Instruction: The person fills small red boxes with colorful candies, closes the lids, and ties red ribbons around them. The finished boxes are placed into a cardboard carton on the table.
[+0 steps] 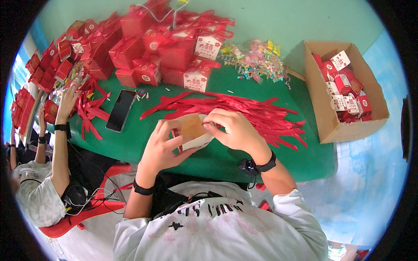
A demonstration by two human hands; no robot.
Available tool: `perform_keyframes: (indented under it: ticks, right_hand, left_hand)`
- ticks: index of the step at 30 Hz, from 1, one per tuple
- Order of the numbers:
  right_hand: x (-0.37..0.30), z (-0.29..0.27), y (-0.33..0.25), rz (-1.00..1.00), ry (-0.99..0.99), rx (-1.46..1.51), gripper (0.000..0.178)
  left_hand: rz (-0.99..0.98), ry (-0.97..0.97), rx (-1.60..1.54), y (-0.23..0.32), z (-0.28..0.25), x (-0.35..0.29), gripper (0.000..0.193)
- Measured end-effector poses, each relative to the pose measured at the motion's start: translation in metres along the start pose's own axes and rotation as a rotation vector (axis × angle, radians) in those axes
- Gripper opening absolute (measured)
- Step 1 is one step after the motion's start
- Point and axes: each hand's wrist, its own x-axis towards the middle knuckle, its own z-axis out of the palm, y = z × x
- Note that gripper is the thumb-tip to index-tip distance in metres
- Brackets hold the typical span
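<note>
Gift box [198, 142], small, of red and white card, is in front of the person's body, raised over the near part of the green tabletop [311, 163], open end up and tan interior exposed. The left hand [162, 145] holds it at its left side, fingers bent, thumb against the white near wall. The right hand [235, 130] is at the right rim with thumb and index finger drawn close together; whether they grip the card cannot be determined. Just beyond the hands lies a loose spread of red ribbons [265, 119]. To the left, a dark-screened smartphone [121, 111] lies flat. Farther back, red and white boxes tied with ribbon [176, 54] are stacked, with a heap of wrapped candies [257, 63] to their right. At far right, an open cardboard carton [348, 132] contains more red and white boxes [346, 87]. At left, a co-worker's hand [69, 98] is near a second bunch of red ribbons [92, 114].
</note>
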Motion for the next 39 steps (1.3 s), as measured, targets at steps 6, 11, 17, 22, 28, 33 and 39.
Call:
perform_keyframes:
  ticks: [6, 11, 17, 22, 28, 33, 39]
  right_hand:
    - [0.000, -0.008, 0.003, -0.014, -0.107, 0.121, 0.045]
    - [0.004, -0.009, 0.001, 0.099, -0.227, 0.082, 0.073]
    - [-0.006, -0.004, 0.003, 0.160, -0.247, -0.012, 0.096]
    - [-0.006, 0.007, -0.001, 0.143, -0.161, -0.182, 0.094]
    - [-0.010, 0.022, 0.012, 0.096, -0.075, -0.056, 0.091]
    - [-0.017, 0.028, 0.016, 0.147, -0.054, 0.068, 0.092]
    - [-0.015, 0.015, 0.025, 0.119, -0.064, 0.182, 0.078]
  left_hand:
    - [-0.072, 0.044, -0.138, -0.019, 0.000, -0.017, 0.035]
    - [-0.471, 0.031, -0.441, -0.024, 0.004, -0.016, 0.043]
    - [-0.361, -0.144, -0.193, -0.019, 0.010, -0.007, 0.098]
    - [-0.397, -0.243, -0.145, -0.015, 0.005, -0.010, 0.124]
    - [-0.349, -0.178, -0.246, -0.030, 0.023, -0.018, 0.124]
    - [-0.339, -0.141, -0.515, -0.053, 0.046, -0.028, 0.125]
    - [-0.332, -0.128, -0.548, -0.054, 0.044, -0.030, 0.121]
